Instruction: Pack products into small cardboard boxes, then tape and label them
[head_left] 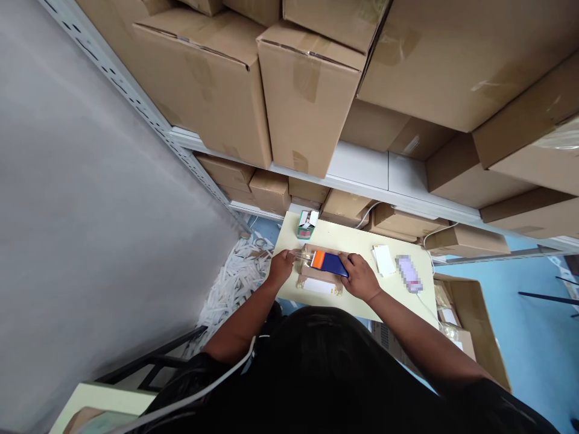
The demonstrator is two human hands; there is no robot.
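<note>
Just below the centre of the frame, see a blue-and-orange tool [332,264] over a small cardboard box [312,278], with its long axis nearly level, dipping slightly rightward, orange end to the left and dark blue end to the right. Of the hands, find the right hand [360,276] curled closed on the blue end, and the left hand [282,267] closed too, pinching a clear strip [300,255] beside the orange end. Cannot tell how far the blue end runs beneath the right fingers. Cannot make out any detail of the pixelated lilac object [409,274], right of centre. Beneath all this, note a pale yellow counter [346,237], also bearing a green box [306,225] and white cards [384,260]. Across the top, see shelved cartons [312,96]; at left, a grey wall [85,181] and heaped white strips [230,289]; at right, blue floor [520,319].
</note>
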